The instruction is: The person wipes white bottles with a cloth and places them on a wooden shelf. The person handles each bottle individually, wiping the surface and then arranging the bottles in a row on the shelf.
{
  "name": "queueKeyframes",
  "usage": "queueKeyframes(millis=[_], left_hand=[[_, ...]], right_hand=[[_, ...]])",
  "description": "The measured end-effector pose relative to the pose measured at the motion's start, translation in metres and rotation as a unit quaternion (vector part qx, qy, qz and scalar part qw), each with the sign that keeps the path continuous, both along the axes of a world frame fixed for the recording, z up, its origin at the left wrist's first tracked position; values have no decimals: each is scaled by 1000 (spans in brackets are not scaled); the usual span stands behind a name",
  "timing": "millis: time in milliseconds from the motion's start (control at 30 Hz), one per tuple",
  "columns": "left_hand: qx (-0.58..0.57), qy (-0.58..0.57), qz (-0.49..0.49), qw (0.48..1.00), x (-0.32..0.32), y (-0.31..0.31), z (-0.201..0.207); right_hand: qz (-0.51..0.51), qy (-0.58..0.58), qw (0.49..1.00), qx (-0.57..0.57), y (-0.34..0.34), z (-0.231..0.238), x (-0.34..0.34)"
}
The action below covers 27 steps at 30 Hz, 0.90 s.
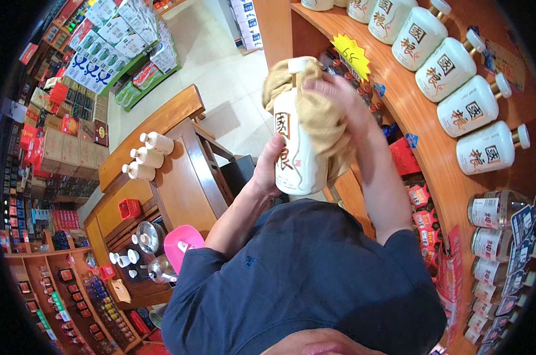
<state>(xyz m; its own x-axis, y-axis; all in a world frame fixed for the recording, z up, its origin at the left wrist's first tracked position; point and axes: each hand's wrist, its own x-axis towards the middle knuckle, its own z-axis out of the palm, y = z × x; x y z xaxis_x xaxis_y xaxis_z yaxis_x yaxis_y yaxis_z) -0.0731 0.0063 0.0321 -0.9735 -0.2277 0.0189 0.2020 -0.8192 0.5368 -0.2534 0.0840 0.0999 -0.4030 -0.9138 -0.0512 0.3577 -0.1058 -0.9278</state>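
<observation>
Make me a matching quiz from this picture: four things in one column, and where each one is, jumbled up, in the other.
Things
1. Lone white bottle
2. Tan cloth
3. Yellow starburst tag
4. Three cream bottles

Places
A. At the edge of the wooden shelf
B. On the wooden table
C. In the left hand
D. Under the right hand

Right pairs: 1-C, 2-D, 3-A, 4-B.
</observation>
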Motion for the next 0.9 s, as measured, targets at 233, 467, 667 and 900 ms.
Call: queueKeyframes(millis=[233,467,667,900], left_hand=[[-54,12,-49,997,-9,-17,6],[-426,-35,255,868,-25,-7,27],[-71,-80,152,983,-26,-6,51],[-94,24,236,967,-63,-39,79]], right_hand=[[0,-34,998,-59,-14,23,-18],[-104,144,982,-69,-29,48,6],[-196,153,962,-116,-16,13,31],[-344,288,886,-117,22,-46,89]])
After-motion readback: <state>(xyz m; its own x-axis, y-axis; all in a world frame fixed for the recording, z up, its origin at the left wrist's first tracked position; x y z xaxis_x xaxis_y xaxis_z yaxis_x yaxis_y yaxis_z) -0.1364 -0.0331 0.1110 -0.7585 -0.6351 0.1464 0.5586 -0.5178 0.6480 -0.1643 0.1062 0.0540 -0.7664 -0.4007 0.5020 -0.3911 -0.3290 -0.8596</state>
